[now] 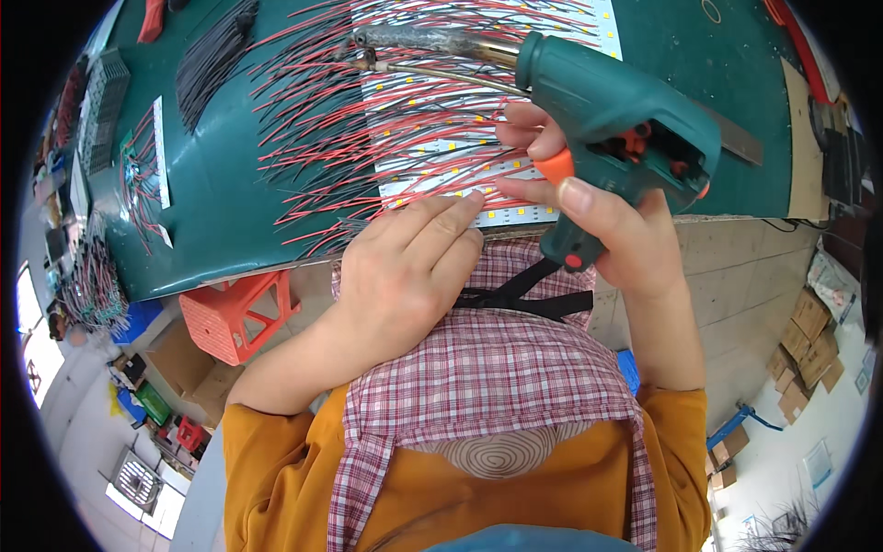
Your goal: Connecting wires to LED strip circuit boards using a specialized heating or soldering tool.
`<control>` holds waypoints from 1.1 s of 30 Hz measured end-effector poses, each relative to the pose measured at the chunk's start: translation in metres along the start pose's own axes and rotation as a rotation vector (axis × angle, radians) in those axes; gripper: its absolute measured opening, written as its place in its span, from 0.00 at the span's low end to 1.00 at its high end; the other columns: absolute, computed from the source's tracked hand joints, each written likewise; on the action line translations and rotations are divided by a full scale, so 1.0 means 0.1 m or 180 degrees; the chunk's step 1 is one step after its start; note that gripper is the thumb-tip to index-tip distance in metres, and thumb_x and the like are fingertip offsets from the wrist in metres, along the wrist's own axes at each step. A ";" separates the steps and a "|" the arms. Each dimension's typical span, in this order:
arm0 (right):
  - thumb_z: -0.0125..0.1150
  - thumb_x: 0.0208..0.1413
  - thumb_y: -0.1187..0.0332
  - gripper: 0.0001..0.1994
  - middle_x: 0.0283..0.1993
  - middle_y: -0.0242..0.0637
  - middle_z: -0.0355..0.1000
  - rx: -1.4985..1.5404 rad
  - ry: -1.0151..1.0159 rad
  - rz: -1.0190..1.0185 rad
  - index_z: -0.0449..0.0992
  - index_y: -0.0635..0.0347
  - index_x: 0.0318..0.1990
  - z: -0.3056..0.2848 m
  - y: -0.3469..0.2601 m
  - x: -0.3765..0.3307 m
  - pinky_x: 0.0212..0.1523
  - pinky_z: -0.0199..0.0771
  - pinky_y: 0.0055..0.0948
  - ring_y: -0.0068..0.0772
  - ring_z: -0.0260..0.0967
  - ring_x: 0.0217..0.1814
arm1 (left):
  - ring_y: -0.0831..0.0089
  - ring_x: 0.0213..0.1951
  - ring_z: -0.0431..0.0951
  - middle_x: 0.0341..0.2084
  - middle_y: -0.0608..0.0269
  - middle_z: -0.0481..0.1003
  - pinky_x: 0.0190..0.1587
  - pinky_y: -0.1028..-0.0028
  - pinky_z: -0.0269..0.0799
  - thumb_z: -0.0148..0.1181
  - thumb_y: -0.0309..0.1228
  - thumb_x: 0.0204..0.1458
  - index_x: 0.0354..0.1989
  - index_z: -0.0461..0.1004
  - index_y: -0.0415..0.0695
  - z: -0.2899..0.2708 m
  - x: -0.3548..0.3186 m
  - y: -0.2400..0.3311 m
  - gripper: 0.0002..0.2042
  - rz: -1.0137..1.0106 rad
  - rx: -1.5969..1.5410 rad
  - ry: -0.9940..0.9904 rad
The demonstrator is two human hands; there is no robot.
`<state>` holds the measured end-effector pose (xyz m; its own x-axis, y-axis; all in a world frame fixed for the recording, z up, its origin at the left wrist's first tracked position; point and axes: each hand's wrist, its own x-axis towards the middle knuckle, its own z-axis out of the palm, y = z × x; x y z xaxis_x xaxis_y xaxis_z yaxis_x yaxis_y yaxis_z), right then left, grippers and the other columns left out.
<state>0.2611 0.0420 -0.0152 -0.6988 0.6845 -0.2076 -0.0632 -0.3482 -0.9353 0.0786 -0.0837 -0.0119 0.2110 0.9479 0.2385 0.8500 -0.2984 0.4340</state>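
My right hand (627, 225) is wrapped round the grip of a green soldering gun (612, 87), with fingers at its orange trigger (556, 167). The gun's dark metal tip and thin feed tube point left over the red and black wires (317, 129). These wires lie in rows across a white LED panel (524, 217) dotted with yellow chips. My left hand (400, 267) rests at the panel's near edge, fingers bent and together, one fingertip on the wires by the panel. Its thumb is hidden, and whatever lies under the fingers cannot be made out.
A green mat covers the table (221, 221). On it lie a bundle of black wires (216, 60) and a narrow white strip (161, 152) with wires. An orange stool (235, 317) stands below the near edge. Cardboard boxes (809, 340) are stacked at right.
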 end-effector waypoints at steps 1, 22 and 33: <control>0.63 0.54 0.62 0.20 0.64 0.57 0.63 -0.0019 -0.0013 0.0015 0.71 0.68 0.49 -0.01 -0.02 0.01 0.58 0.78 0.52 0.54 0.63 0.68 | 0.60 0.41 0.82 0.43 0.55 0.81 0.39 0.66 0.79 0.62 0.22 0.39 0.32 0.78 0.39 0.00 -0.02 0.00 0.09 -0.0006 -0.0033 0.0025; 0.60 0.57 0.62 0.21 0.62 0.55 0.65 0.0066 -0.0169 0.0228 0.71 0.66 0.54 0.13 0.01 0.18 0.59 0.76 0.51 0.46 0.63 0.68 | 0.62 0.40 0.83 0.41 0.57 0.81 0.41 0.67 0.79 0.63 0.22 0.41 0.34 0.79 0.39 0.04 0.00 -0.03 0.10 0.0002 -0.0071 0.0065; 0.66 0.54 0.56 0.24 0.39 0.52 0.75 0.0119 0.0655 0.0509 0.69 0.61 0.52 0.02 -0.09 -0.83 0.23 0.69 0.22 0.28 0.71 0.25 | 0.65 0.30 0.77 0.28 0.63 0.78 0.31 0.69 0.73 0.66 0.18 0.38 0.36 0.80 0.40 -0.05 0.03 -0.21 0.13 -0.0106 -0.0183 0.0642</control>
<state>0.3184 -0.0128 0.0111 -0.5427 0.7334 -0.4093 0.0073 -0.4832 -0.8755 0.0588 -0.0747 -0.0157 0.0774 0.9177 0.3897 0.8248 -0.2785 0.4921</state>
